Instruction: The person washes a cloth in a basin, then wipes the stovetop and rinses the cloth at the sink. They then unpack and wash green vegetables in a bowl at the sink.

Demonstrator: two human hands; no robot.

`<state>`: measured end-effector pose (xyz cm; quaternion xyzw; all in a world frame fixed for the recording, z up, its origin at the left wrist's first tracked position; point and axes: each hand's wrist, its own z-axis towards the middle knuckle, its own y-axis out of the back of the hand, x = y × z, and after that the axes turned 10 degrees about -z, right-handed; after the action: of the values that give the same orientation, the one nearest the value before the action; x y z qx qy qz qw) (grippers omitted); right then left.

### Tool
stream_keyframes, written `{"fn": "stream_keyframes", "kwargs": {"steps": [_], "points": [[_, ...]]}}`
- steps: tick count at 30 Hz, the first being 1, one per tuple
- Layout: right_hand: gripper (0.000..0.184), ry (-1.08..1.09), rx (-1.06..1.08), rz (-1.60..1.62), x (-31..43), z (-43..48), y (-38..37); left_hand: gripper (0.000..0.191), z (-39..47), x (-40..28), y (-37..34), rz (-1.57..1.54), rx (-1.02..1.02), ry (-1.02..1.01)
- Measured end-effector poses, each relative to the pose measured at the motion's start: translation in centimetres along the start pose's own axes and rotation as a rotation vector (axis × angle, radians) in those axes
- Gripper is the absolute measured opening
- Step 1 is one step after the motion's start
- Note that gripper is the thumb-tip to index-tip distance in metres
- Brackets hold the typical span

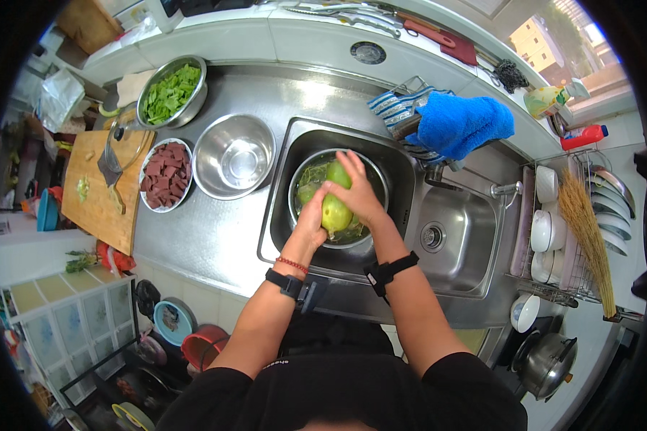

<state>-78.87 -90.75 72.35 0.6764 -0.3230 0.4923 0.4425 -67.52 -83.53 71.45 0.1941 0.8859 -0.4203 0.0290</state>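
A long green gourd-like vegetable (336,213) is held over a round metal basin (384,186) that sits in the larger sink bowl (275,237). My left hand (314,216) grips its lower left side. Against its upper right side rests my right hand (357,189), its fingers stretched along the skin. Water and thin green stems or peelings (314,175) show in the basin, partly hidden by my hands. Left of the sink stands an empty steel bowl (234,156), beside a white bowl of dark red cut pieces (166,175) and a steel bowl of chopped leafy greens (171,96).
A wooden cutting board (100,183) with a knife (113,186) and a glass lid lies far left. Behind the sinks, a blue cloth (463,124) hangs by the faucet. The smaller sink bowl (458,231) and a dish rack (571,226) with a straw brush are at right.
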Motion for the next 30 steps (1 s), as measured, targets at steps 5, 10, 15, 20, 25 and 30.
{"fn": "stream_keyframes", "kwargs": {"steps": [5,10,15,20,25,30], "points": [[0.066,-0.189,0.098,0.609,1.5,0.0,2.6,0.062,-3.0,-0.5,-1.7,0.372,0.111,-0.136],[0.028,-0.167,-0.022,0.522,2.7,-0.5,1.5,0.087,-4.0,-1.4,-2.5,1.159,0.201,-0.426],[0.011,-0.255,-0.229,0.449,2.8,-0.5,0.4,0.091,-3.9,-0.3,-2.6,1.418,0.131,-0.529],[0.019,-0.409,-0.267,0.74,3.0,0.0,1.2,0.087,-4.1,1.2,-2.5,1.593,0.054,-0.838],[0.025,-0.149,-0.324,0.392,4.8,-1.3,0.2,0.082,-4.1,0.6,-3.2,1.464,0.073,-0.74],[0.015,0.132,-0.114,-0.002,6.4,-2.1,1.5,0.079,-4.4,-1.1,-3.2,0.898,0.387,-0.363]]}}
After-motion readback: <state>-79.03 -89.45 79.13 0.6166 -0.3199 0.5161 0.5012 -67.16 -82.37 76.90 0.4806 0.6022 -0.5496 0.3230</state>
